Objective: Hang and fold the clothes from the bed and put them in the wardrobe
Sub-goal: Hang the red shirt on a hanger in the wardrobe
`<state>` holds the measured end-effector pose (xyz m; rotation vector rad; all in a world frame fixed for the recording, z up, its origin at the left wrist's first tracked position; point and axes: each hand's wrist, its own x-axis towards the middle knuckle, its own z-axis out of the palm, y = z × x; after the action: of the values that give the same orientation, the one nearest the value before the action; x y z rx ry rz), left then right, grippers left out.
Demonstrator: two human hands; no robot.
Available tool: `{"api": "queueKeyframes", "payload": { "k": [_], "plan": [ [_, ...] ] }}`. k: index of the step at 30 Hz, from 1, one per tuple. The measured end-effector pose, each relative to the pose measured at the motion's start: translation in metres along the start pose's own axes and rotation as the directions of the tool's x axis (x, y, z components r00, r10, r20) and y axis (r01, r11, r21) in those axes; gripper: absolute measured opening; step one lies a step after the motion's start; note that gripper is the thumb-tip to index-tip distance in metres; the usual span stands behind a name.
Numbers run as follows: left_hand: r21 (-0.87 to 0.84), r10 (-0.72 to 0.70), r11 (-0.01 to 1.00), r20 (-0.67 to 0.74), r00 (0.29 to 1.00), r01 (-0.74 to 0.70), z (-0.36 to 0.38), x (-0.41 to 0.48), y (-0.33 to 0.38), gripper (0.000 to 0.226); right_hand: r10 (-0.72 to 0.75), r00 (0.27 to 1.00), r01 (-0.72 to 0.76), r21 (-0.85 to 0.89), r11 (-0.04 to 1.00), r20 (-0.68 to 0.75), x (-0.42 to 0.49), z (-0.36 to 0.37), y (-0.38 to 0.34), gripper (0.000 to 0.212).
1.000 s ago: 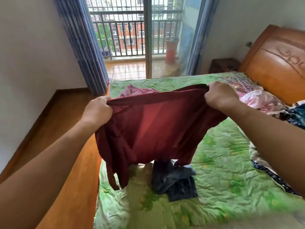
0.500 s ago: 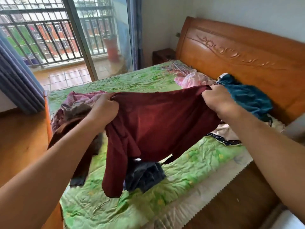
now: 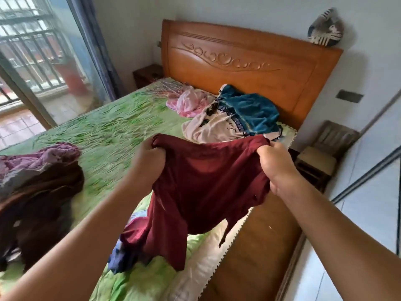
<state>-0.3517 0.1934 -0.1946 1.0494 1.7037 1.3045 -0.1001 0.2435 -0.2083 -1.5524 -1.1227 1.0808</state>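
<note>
The left hand (image 3: pixel 149 161) was curled tight round one upper corner of the red top (image 3: pixel 206 181), with fabric bunched in the fist. The right hand (image 3: pixel 275 166) gripped the opposite corner the same way, fingers and thumb closed on the cloth. Between them the top's upper edge was stretched almost taut, and the rest hung down in loose folds over the near side of the bed (image 3: pixel 112 131). Its lowest folds reached a dark blue garment (image 3: pixel 118 260) lying on the green cover (whether they touched it I could not tell).

Beyond the hands a cream garment (image 3: pixel 208 129) lay crumpled on the bed, touching a teal one (image 3: pixel 249 109) that sat against the headboard (image 3: pixel 249 68). Just beside these lay a pink garment (image 3: pixel 188 101), and past it a bundle of thin rods (image 3: pixel 171 85), too blurred to name. At the left a purple garment (image 3: pixel 43 155) rested on a brown heap (image 3: pixel 43 192).

A striped object (image 3: pixel 325 27) sat on the headboard's top corner. A small chair (image 3: pixel 319 161) stood to the right of the bed, between it and a white sliding door (image 3: pixel 373 187). A nightstand (image 3: pixel 147 74) stood at the headboard's far side, near a curtain (image 3: pixel 102 51) and a glass balcony door (image 3: pixel 43 61).
</note>
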Motion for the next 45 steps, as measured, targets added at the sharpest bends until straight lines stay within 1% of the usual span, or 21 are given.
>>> {"api": "queueKeyframes", "payload": {
  "k": [2, 5, 8, 13, 15, 16, 18, 20, 22, 23, 25, 28, 29, 31, 32, 35, 37, 39, 40, 43, 45],
  "plan": [
    [0.047, 0.011, 0.999, 0.074, 0.997, -0.015, 0.035, -0.001, 0.002, 0.04, 0.026, 0.998, -0.026, 0.012, 1.0, -0.053, -0.001, -0.029, 0.008, 0.023],
    [0.049, 0.02, 0.998, 0.176, 0.984, -0.029, 0.087, 0.0, 0.009, 0.041, 0.045, 0.987, -0.047, -0.006, 0.999, -0.156, -0.005, -0.071, 0.02, 0.017],
    [0.087, 0.015, 0.995, 0.276, 0.961, -0.041, 0.137, 0.002, 0.017, 0.038, 0.074, 0.963, -0.089, -0.047, 0.995, -0.259, -0.012, -0.11, 0.035, 0.021],
    [0.126, 0.098, 0.976, 0.48, 0.872, -0.179, 0.215, 0.005, 0.027, 0.04, 0.174, 0.896, -0.176, 0.032, 0.984, -0.409, -0.022, -0.157, 0.052, 0.026],
    [0.108, 0.127, 0.967, 0.583, 0.802, -0.232, 0.245, 0.004, 0.029, 0.04, 0.209, 0.862, -0.193, 0.081, 0.978, -0.461, -0.025, -0.171, 0.057, 0.02],
    [0.092, 0.119, 0.969, 0.645, 0.754, -0.231, 0.259, 0.003, 0.03, 0.039, 0.233, 0.838, -0.204, 0.114, 0.972, -0.493, -0.027, -0.177, 0.059, 0.022],
    [0.064, 0.108, 0.97, 0.748, 0.655, -0.233, 0.285, -0.002, 0.032, 0.04, 0.28, 0.78, -0.224, 0.169, 0.96, -0.559, -0.034, -0.187, 0.065, 0.026],
    [0.021, 0.139, 0.964, 0.811, 0.568, -0.265, 0.309, -0.01, 0.034, 0.041, 0.313, 0.719, -0.222, 0.222, 0.949, -0.62, -0.045, -0.194, 0.072, 0.023],
    [-0.025, 0.182, 0.948, 0.86, 0.476, -0.318, 0.328, -0.025, 0.04, 0.045, 0.348, 0.653, -0.208, 0.283, 0.936, -0.672, -0.059, -0.2, 0.078, 0.021],
    [-0.052, 0.2, 0.938, 0.888, 0.415, -0.342, 0.336, -0.033, 0.041, 0.042, 0.362, 0.622, -0.199, 0.307, 0.931, -0.694, -0.068, -0.203, 0.081, 0.019],
    [-0.08, 0.181, 0.937, 0.944, 0.276, -0.339, 0.348, -0.051, 0.041, 0.034, 0.375, 0.58, -0.175, 0.339, 0.924, -0.723, -0.09, -0.206, 0.086, 0.017],
    [-0.118, 0.16, 0.938, 0.981, 0.106, -0.325, 0.353, -0.083, 0.044, 0.027, 0.382, 0.546, -0.157, 0.356, 0.921, -0.746, -0.13, -0.206, 0.087, 0.02],
    [-0.151, 0.176, 0.935, 0.983, 0.05, -0.321, 0.351, -0.096, 0.048, 0.021, 0.374, 0.524, -0.14, 0.356, 0.924, -0.765, -0.145, -0.206, 0.086, 0.022],
    [-0.217, 0.211, 0.926, 0.976, -0.052, -0.31, 0.341, -0.125, 0.056, 0.016, 0.354, 0.454, -0.09, 0.353, 0.931, -0.818, -0.177, -0.205, 0.081, 0.028],
    [-0.233, 0.216, 0.922, 0.972, -0.089, -0.309, 0.335, -0.14, 0.06, 0.017, 0.341, 0.415, -0.06, 0.349, 0.935, -0.844, -0.192, -0.205, 0.077, 0.029],
    [-0.254, 0.213, 0.919, 0.963, -0.163, -0.301, 0.319, -0.188, 0.068, 0.028, 0.312, 0.297, 0.031, 0.336, 0.941, -0.902, -0.244, -0.204, 0.065, 0.033],
    [-0.273, 0.218, 0.915, 0.954, -0.205, -0.296, 0.308, -0.223, 0.073, 0.041, 0.325, 0.216, 0.063, 0.345, 0.937, -0.921, -0.28, -0.205, 0.057, 0.028],
    [-0.273, 0.212, 0.92, 0.95, -0.23, -0.281, 0.297, -0.255, 0.076, 0.05, 0.325, 0.146, 0.105, 0.341, 0.934, -0.934, -0.316, -0.205, 0.052, 0.018],
    [-0.271, 0.209, 0.926, 0.948, -0.241, -0.262, 0.292, -0.27, 0.076, 0.049, 0.338, 0.101, 0.115, 0.348, 0.93, -0.936, -0.334, -0.204, 0.05, 0.013],
    [-0.233, 0.178, 0.96, 0.937, -0.3, -0.158, 0.28, -0.31, 0.081, 0.026, 0.367, 0.008, 0.183, 0.362, 0.914, -0.93, -0.383, -0.203, 0.048, 0.013],
    [-0.21, 0.158, 0.971, 0.924, -0.348, -0.117, 0.275, -0.336, 0.087, 0.031, 0.377, -0.051, 0.248, 0.354, 0.902, -0.925, -0.411, -0.203, 0.044, 0.014]
  ]
}}
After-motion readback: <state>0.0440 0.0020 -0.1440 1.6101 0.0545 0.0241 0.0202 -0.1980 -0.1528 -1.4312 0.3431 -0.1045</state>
